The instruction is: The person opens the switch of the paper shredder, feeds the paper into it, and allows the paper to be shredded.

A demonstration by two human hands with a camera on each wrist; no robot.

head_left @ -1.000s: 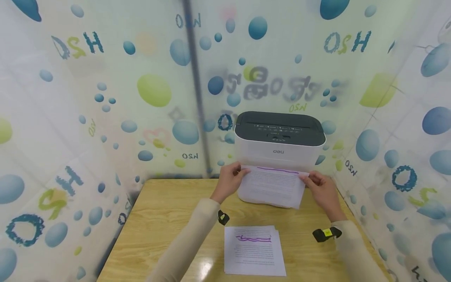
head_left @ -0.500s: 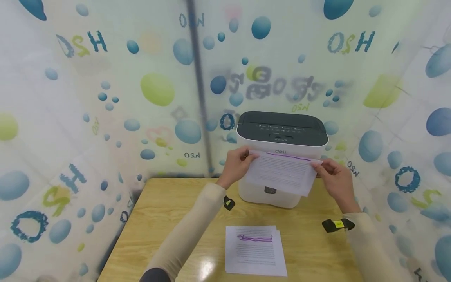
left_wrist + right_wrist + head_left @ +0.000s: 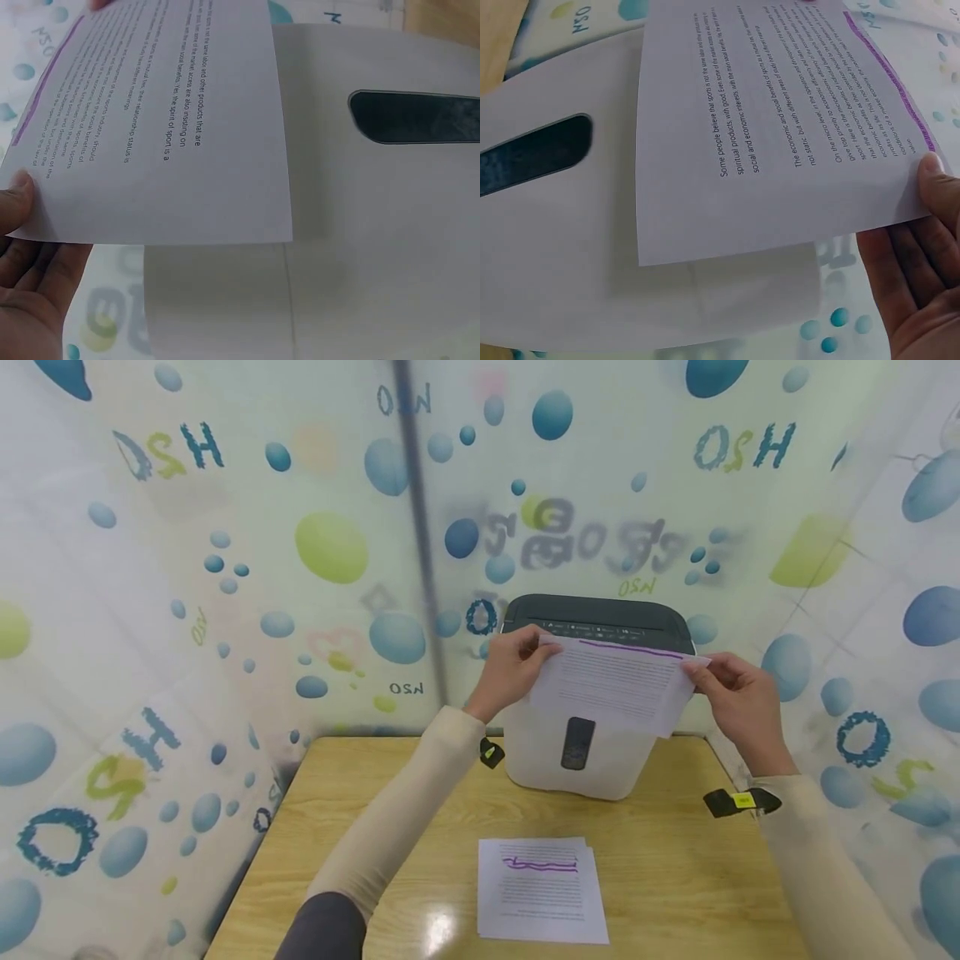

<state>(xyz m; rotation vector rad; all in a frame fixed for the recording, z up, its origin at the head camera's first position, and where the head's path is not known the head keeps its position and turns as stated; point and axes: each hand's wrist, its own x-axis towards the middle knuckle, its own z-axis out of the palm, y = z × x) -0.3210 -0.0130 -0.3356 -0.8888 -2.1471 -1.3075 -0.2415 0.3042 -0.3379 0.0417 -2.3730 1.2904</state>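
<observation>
A printed sheet of paper (image 3: 611, 685) with a purple line along its upper edge hangs in front of a paper shredder (image 3: 536, 752), a white body with a dark grey top. My left hand (image 3: 513, 668) pinches its upper left corner between thumb and fingers. At the upper right corner my right hand (image 3: 738, 706) pinches it the same way. In the left wrist view the left thumb (image 3: 15, 202) lies on the printed face. The right wrist view shows the right thumb (image 3: 939, 184) beside the purple line. The sheet hides part of the shredder's front and top.
A stack of printed sheets (image 3: 540, 893) with purple marks lies on the wooden table (image 3: 360, 827), nearer than the shredder. Patterned curtains (image 3: 330, 627) close in the back and both sides. The shredder's front has a dark window (image 3: 578, 743).
Both hands have raised the sheet from low on the shredder's front to the level of its dark top, moving slightly right. The shredder's dark window has come into view below the sheet.
</observation>
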